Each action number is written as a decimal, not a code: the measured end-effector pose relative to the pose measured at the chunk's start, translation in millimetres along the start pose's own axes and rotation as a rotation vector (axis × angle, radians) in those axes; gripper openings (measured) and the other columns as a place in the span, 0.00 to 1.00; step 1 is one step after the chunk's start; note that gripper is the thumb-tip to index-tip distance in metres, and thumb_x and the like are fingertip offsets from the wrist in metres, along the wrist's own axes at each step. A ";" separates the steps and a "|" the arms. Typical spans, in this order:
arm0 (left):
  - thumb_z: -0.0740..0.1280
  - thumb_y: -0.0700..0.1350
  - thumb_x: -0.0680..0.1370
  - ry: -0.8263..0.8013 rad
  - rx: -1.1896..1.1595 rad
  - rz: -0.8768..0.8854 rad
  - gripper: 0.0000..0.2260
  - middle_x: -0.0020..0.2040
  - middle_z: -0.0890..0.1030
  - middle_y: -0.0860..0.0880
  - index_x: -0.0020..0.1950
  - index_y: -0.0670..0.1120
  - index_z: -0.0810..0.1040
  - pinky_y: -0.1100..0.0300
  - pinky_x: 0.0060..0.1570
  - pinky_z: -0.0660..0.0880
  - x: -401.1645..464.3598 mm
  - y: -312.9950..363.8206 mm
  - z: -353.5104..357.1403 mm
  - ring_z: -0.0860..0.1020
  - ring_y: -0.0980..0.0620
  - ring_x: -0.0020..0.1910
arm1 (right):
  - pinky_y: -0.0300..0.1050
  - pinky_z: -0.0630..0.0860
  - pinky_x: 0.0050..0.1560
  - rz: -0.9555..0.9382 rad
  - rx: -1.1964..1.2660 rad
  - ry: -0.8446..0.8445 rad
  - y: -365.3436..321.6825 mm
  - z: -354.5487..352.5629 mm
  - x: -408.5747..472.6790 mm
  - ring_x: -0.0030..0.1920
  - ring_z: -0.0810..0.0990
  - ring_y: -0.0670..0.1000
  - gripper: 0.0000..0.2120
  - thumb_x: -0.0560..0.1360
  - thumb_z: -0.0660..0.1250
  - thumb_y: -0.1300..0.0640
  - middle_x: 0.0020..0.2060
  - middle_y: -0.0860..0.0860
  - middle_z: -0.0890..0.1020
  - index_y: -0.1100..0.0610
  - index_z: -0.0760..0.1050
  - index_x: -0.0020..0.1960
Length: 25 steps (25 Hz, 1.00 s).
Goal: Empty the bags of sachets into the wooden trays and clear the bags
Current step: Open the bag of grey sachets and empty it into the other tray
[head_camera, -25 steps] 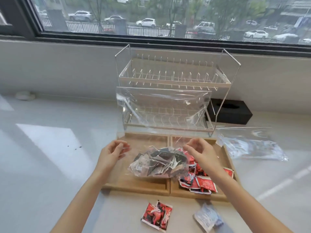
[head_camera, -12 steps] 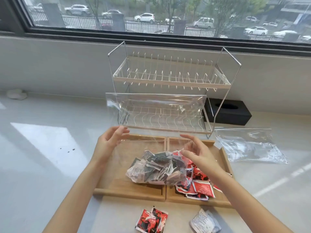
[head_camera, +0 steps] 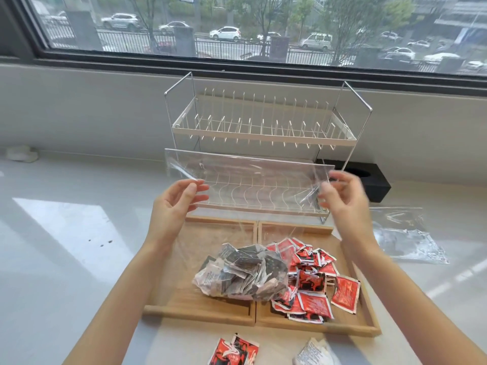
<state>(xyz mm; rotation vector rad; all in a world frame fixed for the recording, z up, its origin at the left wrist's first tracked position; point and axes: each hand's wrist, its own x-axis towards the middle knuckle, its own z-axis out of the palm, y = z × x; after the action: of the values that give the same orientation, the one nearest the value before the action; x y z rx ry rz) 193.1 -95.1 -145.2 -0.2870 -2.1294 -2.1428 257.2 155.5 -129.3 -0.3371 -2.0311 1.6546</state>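
I hold a clear plastic bag [head_camera: 250, 180] upright over the trays. My left hand [head_camera: 176, 204] pinches its left side and my right hand [head_camera: 342, 198] pinches its right side, near the upper edge. A heap of dark and white sachets [head_camera: 242, 275] sits in the bag's lower end, resting on the left wooden tray [head_camera: 195, 306]. The right wooden tray [head_camera: 353, 325] holds a pile of red sachets [head_camera: 313, 283]. An empty clear bag [head_camera: 403, 233] lies flat on the table to the right of the trays.
A white two-tier dish rack [head_camera: 258, 127] stands just behind the trays, with a black box [head_camera: 374, 180] at its right. Loose red sachets [head_camera: 234, 351] and a white sachet [head_camera: 313, 354] lie on the table in front of the trays. A window runs along the back.
Both hands have risen from just above the trays to the bag's upper sides and moved apart, stretching the bag taut. The heap of sachets stays on the left tray.
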 end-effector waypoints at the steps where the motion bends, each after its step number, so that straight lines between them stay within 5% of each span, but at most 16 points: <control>1: 0.60 0.43 0.78 -0.010 0.010 0.016 0.08 0.37 0.84 0.62 0.45 0.51 0.78 0.70 0.42 0.76 0.2 1.6 1.9 0.81 0.62 0.39 | 0.34 0.74 0.48 -0.088 -0.028 0.092 -12.9 -0.6 7.9 0.44 0.76 0.43 0.10 0.76 0.61 0.59 0.43 0.46 0.75 0.52 0.68 0.57; 4: 0.60 0.42 0.78 -0.069 0.044 0.067 0.08 0.38 0.84 0.58 0.45 0.49 0.78 0.73 0.40 0.74 -1.6 7.4 12.2 0.81 0.62 0.39 | 0.27 0.72 0.49 -0.333 -0.109 0.098 -54.5 7.6 27.1 0.46 0.75 0.37 0.09 0.76 0.60 0.61 0.46 0.45 0.76 0.52 0.70 0.55; 9: 0.60 0.44 0.77 -0.140 0.078 0.153 0.08 0.41 0.83 0.54 0.46 0.49 0.79 0.73 0.40 0.73 -5.8 18.2 25.4 0.82 0.60 0.40 | 0.44 0.74 0.59 -0.321 -0.384 -0.532 -90.1 53.6 47.2 0.52 0.80 0.45 0.11 0.79 0.56 0.56 0.47 0.45 0.82 0.52 0.77 0.54; 13: 0.59 0.41 0.78 -0.149 0.098 0.167 0.08 0.43 0.83 0.54 0.46 0.49 0.78 0.71 0.41 0.74 -6.5 20.6 26.2 0.82 0.59 0.41 | 0.42 0.76 0.55 -0.226 -0.531 -0.861 -91.4 72.7 44.2 0.47 0.82 0.47 0.17 0.79 0.54 0.51 0.45 0.49 0.84 0.57 0.78 0.55; 17: 0.59 0.42 0.78 -0.126 0.105 0.159 0.10 0.39 0.83 0.61 0.43 0.52 0.78 0.68 0.42 0.75 -4.6 19.8 22.9 0.82 0.59 0.41 | 0.41 0.77 0.51 -0.193 -0.462 -0.909 -88.3 73.0 37.3 0.46 0.83 0.46 0.16 0.79 0.55 0.51 0.46 0.51 0.84 0.56 0.79 0.53; 25: 0.64 0.43 0.76 -0.052 0.069 0.192 0.06 0.38 0.83 0.57 0.43 0.52 0.78 0.68 0.41 0.75 -7.2 25.3 22.4 0.81 0.59 0.40 | 0.44 0.77 0.53 -0.125 -0.424 -0.952 -88.8 70.7 34.7 0.47 0.83 0.47 0.10 0.77 0.60 0.51 0.45 0.50 0.84 0.54 0.77 0.49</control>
<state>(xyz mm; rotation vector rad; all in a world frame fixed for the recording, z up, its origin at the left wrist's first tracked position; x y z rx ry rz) 206.7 -73.4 -122.0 -0.5227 -2.1023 -1.9727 201.4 92.1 -45.9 0.5533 -3.0086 1.4094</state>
